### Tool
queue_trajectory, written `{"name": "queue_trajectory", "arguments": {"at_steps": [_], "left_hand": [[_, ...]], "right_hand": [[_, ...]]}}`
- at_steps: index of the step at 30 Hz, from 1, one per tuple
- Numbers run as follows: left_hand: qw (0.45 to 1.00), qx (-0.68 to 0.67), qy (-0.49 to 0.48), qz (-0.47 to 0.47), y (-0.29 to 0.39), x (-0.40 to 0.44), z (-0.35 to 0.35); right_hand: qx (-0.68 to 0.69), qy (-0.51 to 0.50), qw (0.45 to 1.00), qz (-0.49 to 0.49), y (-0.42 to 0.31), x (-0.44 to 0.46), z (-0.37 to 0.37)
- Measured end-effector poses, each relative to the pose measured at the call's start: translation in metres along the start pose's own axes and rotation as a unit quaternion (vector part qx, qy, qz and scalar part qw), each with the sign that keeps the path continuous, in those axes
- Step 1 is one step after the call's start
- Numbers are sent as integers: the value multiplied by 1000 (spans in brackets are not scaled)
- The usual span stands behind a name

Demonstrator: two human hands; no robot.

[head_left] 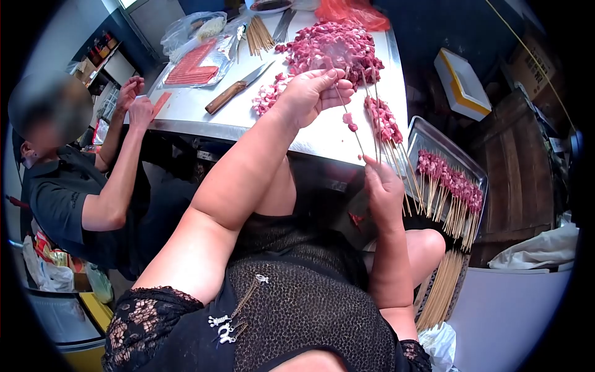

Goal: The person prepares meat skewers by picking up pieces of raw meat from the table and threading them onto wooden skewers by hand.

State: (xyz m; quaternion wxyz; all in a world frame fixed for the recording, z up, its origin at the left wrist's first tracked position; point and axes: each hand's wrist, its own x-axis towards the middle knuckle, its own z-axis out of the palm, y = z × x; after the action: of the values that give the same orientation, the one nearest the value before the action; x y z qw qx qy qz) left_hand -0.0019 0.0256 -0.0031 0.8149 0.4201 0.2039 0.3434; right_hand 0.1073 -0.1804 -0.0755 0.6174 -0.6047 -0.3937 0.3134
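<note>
My right hand (383,189) is closed around the lower end of a thin skewer (358,141) by the table's front edge. A few small pieces of raw meat (350,122) are threaded partway along it. At the skewer's upper end, my left hand (315,93) pinches with thumb and forefinger; whether a meat piece is between them I cannot tell. Behind that hand lies a large heap of cut raw meat (338,46), with a smaller pile (268,96) to its left. Filled meat skewers (384,121) rest just right of my hands.
A wooden-handled knife (226,98) lies left on the metal table (248,129). Bare skewers (259,37) and packaged red strips (193,65) are behind it. A metal tray (480,173) holds several finished skewers at right. A co-worker (68,186) sits left, hands over the table edge.
</note>
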Motion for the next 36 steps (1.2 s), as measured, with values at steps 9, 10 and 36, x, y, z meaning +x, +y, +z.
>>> {"name": "queue_trajectory", "arguments": {"at_steps": [9,10,36], "left_hand": [[997,-74,-2,10,-11,-11,10],[997,-76,2,8,-12,-13,9],[999,29,-25,30,-8,-15,11]], "right_hand": [[-53,46,995,-74,4,2,8],[-63,46,994,-76,4,1,8],[-2,19,999,-42,-4,0,7]]}}
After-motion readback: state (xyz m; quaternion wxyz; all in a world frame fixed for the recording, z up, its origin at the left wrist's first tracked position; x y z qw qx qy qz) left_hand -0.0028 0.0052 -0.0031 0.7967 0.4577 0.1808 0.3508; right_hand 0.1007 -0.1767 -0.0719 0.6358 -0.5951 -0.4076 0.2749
